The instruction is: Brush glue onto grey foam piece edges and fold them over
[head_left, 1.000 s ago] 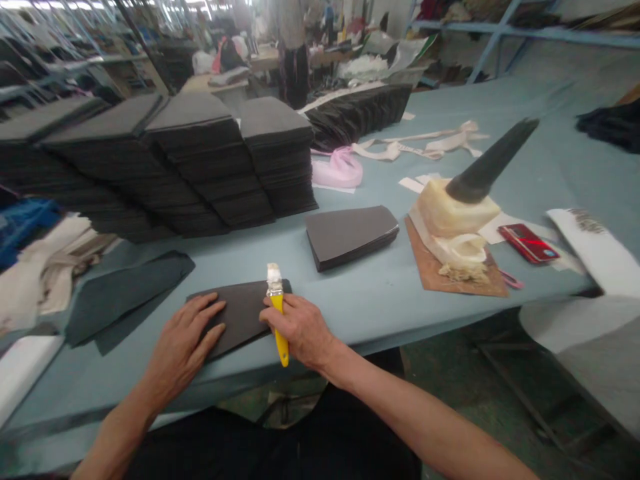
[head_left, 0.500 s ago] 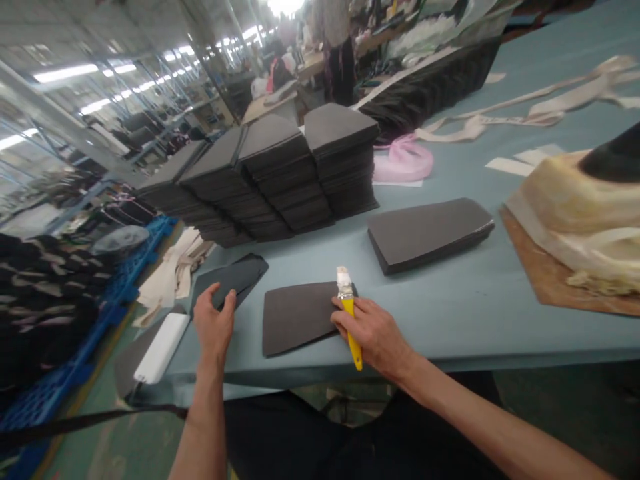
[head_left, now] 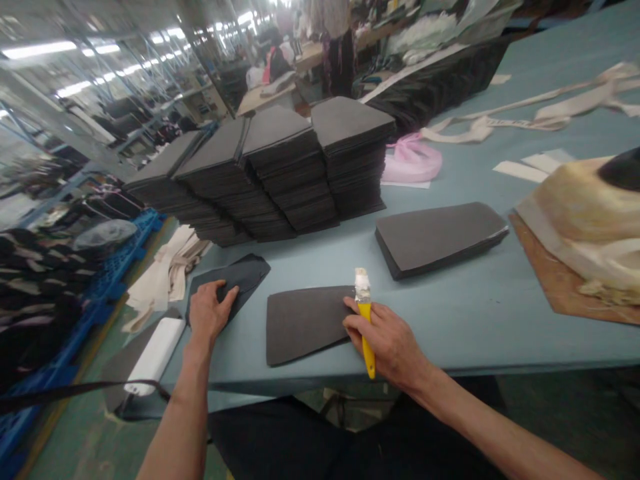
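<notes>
My right hand (head_left: 387, 340) is closed round a yellow-handled brush (head_left: 365, 320) with whitish bristles, resting at the right edge of a dark grey foam piece (head_left: 305, 323) near the table's front edge. My left hand (head_left: 209, 312) lies on a darker fabric piece (head_left: 240, 277) to the left of it, fingers pressed down on the cloth. A small stack of the same grey pieces (head_left: 437, 237) sits further right.
Tall stacks of grey pieces (head_left: 280, 167) stand at the back of the blue table (head_left: 450, 320). A yellowish glue block (head_left: 580, 213) sits on brown board at right. A pink tape bundle (head_left: 413, 161), a white roll (head_left: 155, 353), blue crates and another person lie beyond.
My left hand left the grey piece and moved left onto the darker fabric piece. My right hand kept the brush at the piece's right edge. The view swung left.
</notes>
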A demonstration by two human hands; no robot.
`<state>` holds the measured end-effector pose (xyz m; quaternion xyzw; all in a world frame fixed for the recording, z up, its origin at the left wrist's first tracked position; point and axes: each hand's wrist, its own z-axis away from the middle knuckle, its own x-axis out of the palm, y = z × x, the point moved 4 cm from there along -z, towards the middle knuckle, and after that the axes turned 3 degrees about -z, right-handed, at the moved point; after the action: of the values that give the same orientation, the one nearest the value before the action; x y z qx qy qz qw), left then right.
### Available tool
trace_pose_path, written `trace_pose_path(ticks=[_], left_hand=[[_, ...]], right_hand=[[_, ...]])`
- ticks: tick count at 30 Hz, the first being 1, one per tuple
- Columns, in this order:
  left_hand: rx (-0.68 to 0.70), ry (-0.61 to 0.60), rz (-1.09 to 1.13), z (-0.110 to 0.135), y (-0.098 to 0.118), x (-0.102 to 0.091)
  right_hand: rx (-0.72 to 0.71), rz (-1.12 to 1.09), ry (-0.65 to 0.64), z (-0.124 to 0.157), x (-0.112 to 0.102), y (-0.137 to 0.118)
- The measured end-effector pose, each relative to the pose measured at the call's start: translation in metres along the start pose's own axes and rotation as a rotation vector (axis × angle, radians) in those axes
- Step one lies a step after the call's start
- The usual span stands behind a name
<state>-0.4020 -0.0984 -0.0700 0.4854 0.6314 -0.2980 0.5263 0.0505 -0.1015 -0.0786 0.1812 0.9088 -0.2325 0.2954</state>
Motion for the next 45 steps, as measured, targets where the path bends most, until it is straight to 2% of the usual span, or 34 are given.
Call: trace_pose_path(ticks=[7, 15, 25, 28, 31, 34, 38, 40, 42, 45], left_hand=[[-0.039, 0.001, 0.056, 0.001, -0.013, 0.002], [-0.025, 0.01, 0.229, 0.015, -0.006, -0.004], [-0.131, 0.17, 0.435, 0.03, -0.005, -0.015], [-0.155, 0.248, 0.47, 0.036, -0.01, -0.021], [-0.17, 0.334, 0.482, 0.044, -0.016, -0.028], [-0.164, 0.402, 0.476, 0.053, -0.018, -0.035], [-0.125, 0.447, 0.452, 0.066, -0.012, -0.039], [-0.105, 0.452, 0.45, 0.071, -0.006, -0.041], [-0.091, 0.457, 0.466, 0.075, 0.0, -0.044], [-0.09, 0.483, 0.52, 0.077, 0.003, -0.043]], right_hand=[[0.007, -0.004, -0.006, 0.002, 0.0, 0.0], [-0.022, -0.002, -0.008, -0.001, -0.003, -0.001], [-0.064, 0.034, 0.079, -0.009, -0.008, -0.004], [-0.072, 0.007, 0.104, -0.024, -0.012, -0.01], [-0.067, -0.072, 0.102, -0.052, -0.008, -0.025], [-0.048, -0.2, 0.091, -0.094, 0.012, -0.044], [-0.019, -0.381, 0.045, -0.162, 0.064, -0.073], [0.054, -0.353, -0.056, -0.193, 0.094, -0.087], [0.135, -0.302, -0.213, -0.217, 0.122, -0.102], [0.19, -0.301, -0.373, -0.236, 0.148, -0.121]])
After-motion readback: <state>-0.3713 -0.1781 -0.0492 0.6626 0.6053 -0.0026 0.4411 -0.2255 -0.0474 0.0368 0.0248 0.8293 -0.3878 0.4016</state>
